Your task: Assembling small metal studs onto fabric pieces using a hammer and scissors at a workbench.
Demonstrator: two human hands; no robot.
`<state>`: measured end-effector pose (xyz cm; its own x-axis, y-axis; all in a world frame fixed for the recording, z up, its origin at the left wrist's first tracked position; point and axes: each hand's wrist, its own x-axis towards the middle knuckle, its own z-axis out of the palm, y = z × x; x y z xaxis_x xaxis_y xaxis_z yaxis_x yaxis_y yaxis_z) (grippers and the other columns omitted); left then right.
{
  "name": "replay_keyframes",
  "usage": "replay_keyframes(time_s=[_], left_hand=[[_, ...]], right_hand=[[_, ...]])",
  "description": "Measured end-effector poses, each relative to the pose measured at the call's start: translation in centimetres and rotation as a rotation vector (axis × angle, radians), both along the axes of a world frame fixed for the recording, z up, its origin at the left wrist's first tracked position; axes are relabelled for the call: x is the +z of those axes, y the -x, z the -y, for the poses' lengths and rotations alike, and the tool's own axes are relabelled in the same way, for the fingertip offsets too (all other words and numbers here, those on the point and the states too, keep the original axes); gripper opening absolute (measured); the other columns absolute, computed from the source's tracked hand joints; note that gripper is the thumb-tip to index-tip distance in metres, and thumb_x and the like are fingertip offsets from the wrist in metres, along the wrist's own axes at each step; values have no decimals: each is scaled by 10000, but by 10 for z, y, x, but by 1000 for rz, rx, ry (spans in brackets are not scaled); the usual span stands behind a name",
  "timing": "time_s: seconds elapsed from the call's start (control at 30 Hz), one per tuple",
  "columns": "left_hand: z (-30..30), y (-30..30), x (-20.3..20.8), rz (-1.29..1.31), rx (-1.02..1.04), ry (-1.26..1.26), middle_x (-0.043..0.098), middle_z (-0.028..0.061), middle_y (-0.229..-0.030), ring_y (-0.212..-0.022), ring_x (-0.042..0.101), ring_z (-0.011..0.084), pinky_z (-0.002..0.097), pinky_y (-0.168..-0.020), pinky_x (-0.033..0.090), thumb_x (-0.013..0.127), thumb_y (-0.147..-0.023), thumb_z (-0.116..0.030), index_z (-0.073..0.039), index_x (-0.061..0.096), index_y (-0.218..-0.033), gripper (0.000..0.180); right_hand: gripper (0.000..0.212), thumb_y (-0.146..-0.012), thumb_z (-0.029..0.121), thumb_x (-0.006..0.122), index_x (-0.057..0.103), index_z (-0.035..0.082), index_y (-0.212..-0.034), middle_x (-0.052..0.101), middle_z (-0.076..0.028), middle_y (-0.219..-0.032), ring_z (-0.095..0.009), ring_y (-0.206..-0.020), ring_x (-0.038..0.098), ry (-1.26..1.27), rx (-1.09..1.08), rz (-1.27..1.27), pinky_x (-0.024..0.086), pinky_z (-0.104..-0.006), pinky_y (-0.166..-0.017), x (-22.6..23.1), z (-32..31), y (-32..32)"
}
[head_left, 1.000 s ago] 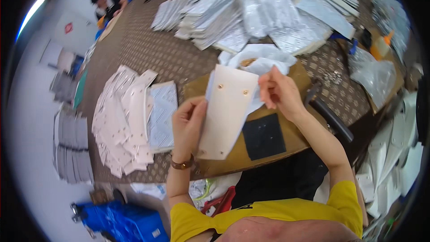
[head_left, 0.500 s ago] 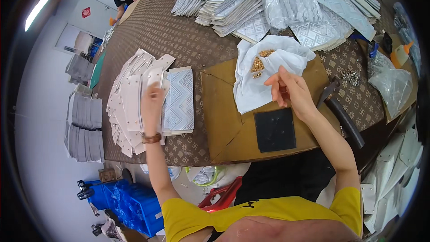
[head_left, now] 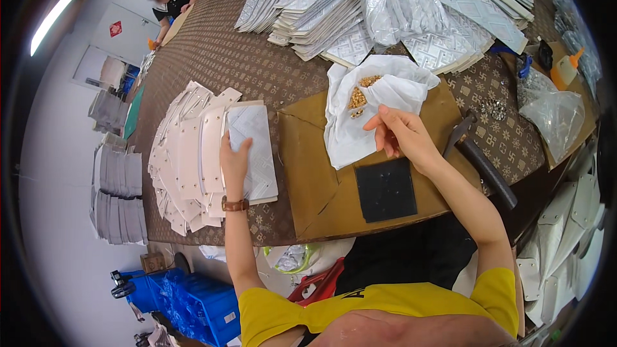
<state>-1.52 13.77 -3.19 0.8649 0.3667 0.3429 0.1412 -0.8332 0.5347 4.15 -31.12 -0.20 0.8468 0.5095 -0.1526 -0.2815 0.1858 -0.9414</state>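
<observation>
1. Two hands are over the desk (head_left: 218, 51). The left hand (head_left: 235, 162) touches the left edge of a short stack of patterned grey panels (head_left: 257, 144), which lies between the studded pale panels (head_left: 189, 148) and the brown board (head_left: 315, 183). Its thumb stands apart from the fingers; whether it pinches a panel cannot be told.
2. Step in hand (judged from the hand's position): contact with the stack. Lifting from here would call for parting one panel at its edge without dragging the sheets beneath.
3. The right hand (head_left: 406, 136) hangs above the board, fingers curled and thumb close to them. Whether a small part sits between the fingertips cannot be told.
4. Beside the right hand, a white cloth-like wrapper (head_left: 347, 141) lies spread on the board with gold-coloured fittings (head_left: 357, 97) in it. A black square pad (head_left: 385, 189) lies nearer the person.
5. Obstructions: the studded panels overlap loosely close to the left hand (a sideways sweep could disturb them). A hammer (head_left: 485, 170) lies right of the pad, near the right forearm.
6. Farther out: silver-coloured fittings (head_left: 494, 110), a bottle with an orange nozzle (head_left: 565, 69), further panel stacks (head_left: 315, 19) and a clear plastic-wrapped bundle (head_left: 402, 9). One co-worker (head_left: 172, 3) is at the far left end.
</observation>
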Motion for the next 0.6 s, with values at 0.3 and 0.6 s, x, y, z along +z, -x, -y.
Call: replay_keyframes(time_s=[0.3, 0.6], left_hand=[[101, -34, 38, -128, -918, 1835, 610, 103, -1013, -760, 546, 199, 306, -680, 481, 612, -1043, -221, -47, 461, -1493, 505], [143, -37, -24, -303, -1200, 2413, 479, 190, -1297, -824, 461, 198, 293, -655, 427, 549, -1060, -373, -47, 443, -1468, 533]], right_hand=[[101, -1009, 99, 668, 722, 17, -1032, 676, -44, -851, -133, -744, 640, 328, -593, 827, 502, -289, -642, -34, 3, -27], [88, -902, 87, 726, 724, 49, -982, 660, -89, -930, -300, -846, 669, 811, -268, 1147, 549, -388, -727, -41, -14, -21]])
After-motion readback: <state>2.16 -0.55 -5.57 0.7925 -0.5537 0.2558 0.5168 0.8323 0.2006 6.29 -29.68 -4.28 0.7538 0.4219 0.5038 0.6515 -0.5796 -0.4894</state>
